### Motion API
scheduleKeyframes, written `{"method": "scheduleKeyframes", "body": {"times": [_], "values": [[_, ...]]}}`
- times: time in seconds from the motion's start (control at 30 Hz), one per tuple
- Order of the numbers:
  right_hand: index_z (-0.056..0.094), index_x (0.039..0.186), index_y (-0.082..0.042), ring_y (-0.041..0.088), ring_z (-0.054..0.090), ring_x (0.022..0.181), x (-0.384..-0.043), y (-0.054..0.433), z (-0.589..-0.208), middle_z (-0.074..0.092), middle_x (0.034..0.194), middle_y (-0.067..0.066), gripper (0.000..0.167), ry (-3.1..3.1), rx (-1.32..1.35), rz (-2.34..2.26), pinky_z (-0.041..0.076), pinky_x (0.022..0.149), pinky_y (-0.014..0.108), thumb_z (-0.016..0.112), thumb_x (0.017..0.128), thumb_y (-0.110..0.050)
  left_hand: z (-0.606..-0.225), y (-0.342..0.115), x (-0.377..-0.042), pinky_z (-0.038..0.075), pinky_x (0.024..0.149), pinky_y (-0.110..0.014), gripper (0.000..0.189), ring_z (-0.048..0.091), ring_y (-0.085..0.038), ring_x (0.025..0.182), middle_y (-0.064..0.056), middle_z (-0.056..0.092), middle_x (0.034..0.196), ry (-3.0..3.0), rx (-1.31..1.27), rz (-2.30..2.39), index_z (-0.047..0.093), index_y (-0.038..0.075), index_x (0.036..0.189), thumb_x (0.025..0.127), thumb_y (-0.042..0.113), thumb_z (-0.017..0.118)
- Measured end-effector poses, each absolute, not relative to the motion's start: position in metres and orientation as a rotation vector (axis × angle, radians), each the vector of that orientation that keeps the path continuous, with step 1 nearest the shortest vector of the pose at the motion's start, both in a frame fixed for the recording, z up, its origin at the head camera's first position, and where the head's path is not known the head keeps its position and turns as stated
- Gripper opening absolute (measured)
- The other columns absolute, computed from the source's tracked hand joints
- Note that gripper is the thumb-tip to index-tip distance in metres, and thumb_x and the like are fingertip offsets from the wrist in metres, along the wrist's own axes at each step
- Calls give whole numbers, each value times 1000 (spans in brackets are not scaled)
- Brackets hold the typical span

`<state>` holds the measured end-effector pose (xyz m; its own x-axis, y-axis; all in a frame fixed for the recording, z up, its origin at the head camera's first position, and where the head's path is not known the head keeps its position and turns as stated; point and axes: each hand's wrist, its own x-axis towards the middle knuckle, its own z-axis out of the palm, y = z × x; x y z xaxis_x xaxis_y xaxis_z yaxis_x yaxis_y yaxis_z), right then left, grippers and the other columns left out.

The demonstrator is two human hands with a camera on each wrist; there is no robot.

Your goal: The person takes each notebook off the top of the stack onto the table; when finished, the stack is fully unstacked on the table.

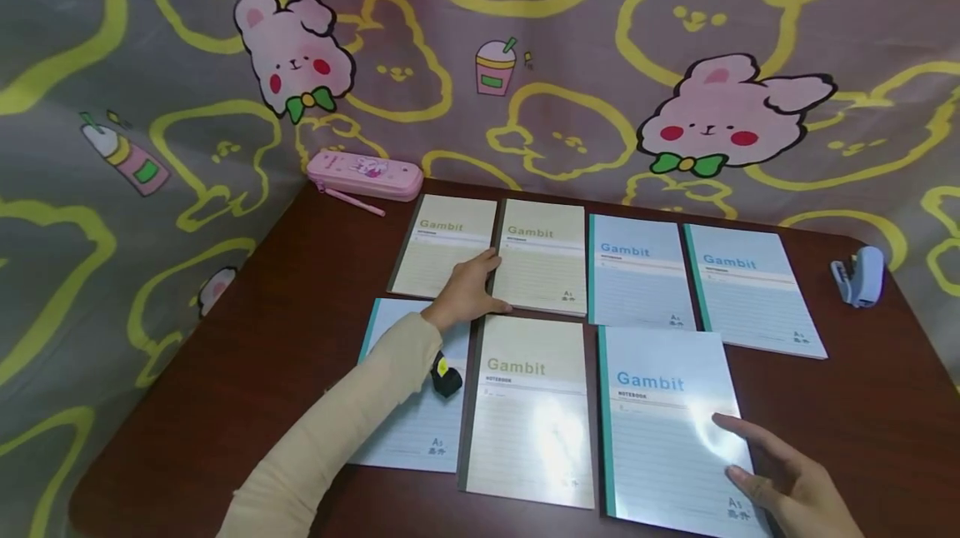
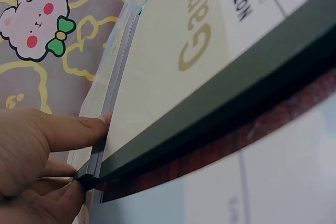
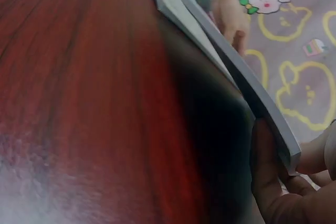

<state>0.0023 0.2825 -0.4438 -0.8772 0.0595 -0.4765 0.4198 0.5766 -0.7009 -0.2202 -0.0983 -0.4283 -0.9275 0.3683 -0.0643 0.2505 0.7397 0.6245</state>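
My left hand [image 1: 467,292] reaches to the back row of notebooks, in the head view. Its fingers touch the left edge of a cream notebook [image 1: 540,259], and its thumb lies at that notebook's lower left corner. In the left wrist view the dark spine of the front cream notebook [image 2: 152,93] runs close before the hand. At the front right, my right hand [image 1: 798,480] grips a blue notebook [image 1: 667,438] by its right edge, thumb over the cover. The right wrist view shows this notebook's edge [image 3: 262,95] raised off the table, fingers beneath it.
Around these lie another cream notebook [image 1: 442,242] at back left, two blue notebooks [image 1: 641,271] at back right and a blue notebook [image 1: 420,430] under the left forearm. A pink pencil case [image 1: 367,176] and a stapler [image 1: 861,276] stand near a patterned curtain [image 1: 570,38].
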Motion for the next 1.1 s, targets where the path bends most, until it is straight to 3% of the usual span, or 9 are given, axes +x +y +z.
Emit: {"method": "scheduleKeyframes", "body": {"times": [0.13,0.2,0.3,0.4,0.53,0.63,0.83,1.1], "values": [[42,146,-11,25,57,110,-2,277,-450,47,145,21,71,2539,251,-1065,49,91,58,70,87,-38,-427,-99,-220,29,117,-43,85,31,-36,143,-17,29,157,2758,485,942,40,-4,144,75,20,84],[44,145,-11,25,55,111,-2,275,-452,48,144,22,69,2604,173,-980,49,90,59,70,87,-39,-427,-98,-219,29,117,-43,85,30,-36,144,-17,29,157,2757,479,936,40,-4,144,75,20,84],[47,142,-12,26,58,102,-1,271,-448,50,140,25,69,2658,156,-881,53,86,54,72,85,-39,-427,-97,-219,28,117,-43,85,31,-35,143,-16,29,157,2760,476,927,40,-4,144,75,21,84],[49,141,-15,26,61,90,-4,264,-442,60,121,23,71,2685,179,-745,56,72,46,75,81,-42,-427,-97,-219,29,117,-43,85,31,-35,143,-16,30,157,2763,476,935,40,-4,143,75,20,84],[50,141,-14,15,52,72,-9,257,-434,57,88,4,75,2695,90,-533,44,61,30,76,78,-46,-426,-96,-219,29,117,-43,85,32,-36,143,-17,30,157,2770,478,943,41,-5,143,75,19,85],[50,141,-13,13,49,68,-12,254,-428,51,80,1,79,2686,25,-448,43,60,29,76,76,-50,-427,-97,-218,29,117,-43,85,32,-35,143,-17,30,157,2777,473,941,41,-4,143,74,19,85],[54,137,-8,16,50,67,-24,243,-411,54,85,6,83,2719,4,-353,46,58,31,76,73,-56,-431,-96,-218,30,117,-44,85,32,-35,143,-18,29,157,2759,508,936,40,-5,143,75,21,84],[62,123,-1,20,67,75,-72,204,-382,71,94,14,53,2919,-397,-600,55,57,35,77,82,-31,-430,-98,-221,29,117,-43,87,32,-36,143,-17,29,157,2770,484,950,40,-4,143,74,22,85]]}}
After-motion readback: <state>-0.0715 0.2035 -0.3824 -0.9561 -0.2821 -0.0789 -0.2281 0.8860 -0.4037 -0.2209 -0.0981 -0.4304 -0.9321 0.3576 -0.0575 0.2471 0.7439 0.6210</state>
